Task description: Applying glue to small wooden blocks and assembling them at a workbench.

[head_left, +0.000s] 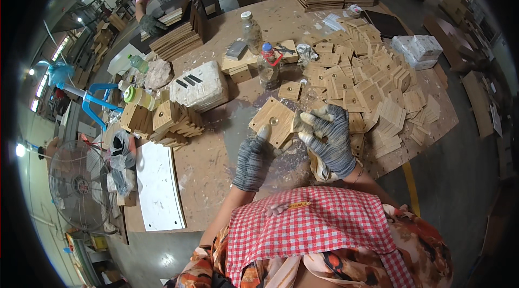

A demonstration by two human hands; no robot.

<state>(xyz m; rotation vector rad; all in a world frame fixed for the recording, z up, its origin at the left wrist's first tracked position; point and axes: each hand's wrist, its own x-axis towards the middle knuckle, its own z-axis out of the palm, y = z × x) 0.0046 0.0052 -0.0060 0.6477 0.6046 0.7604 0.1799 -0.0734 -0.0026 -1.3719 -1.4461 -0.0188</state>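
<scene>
In the head view, the grey knitted-gloved left hand is curling around the near edge of a square pale wooden block with a centre hole, thumb on top, holding it tilted above the worn brown worktable. The grey-gloved right hand is steadying the block's 3 o'clock edge, fingers half-open. A loose heap of similar small wooden squares is lying at 1 o'clock, within reach, while 2 clear plastic bottles are standing at 12 o'clock.

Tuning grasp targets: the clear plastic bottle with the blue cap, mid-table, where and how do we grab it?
Take the blue-capped bottle round its upper body just under the cap, probably coming from the near, worker side. It stands upright, its round body suits a wrap grip, and wooden squares crowd its right while a second bottle stands behind it.
</scene>
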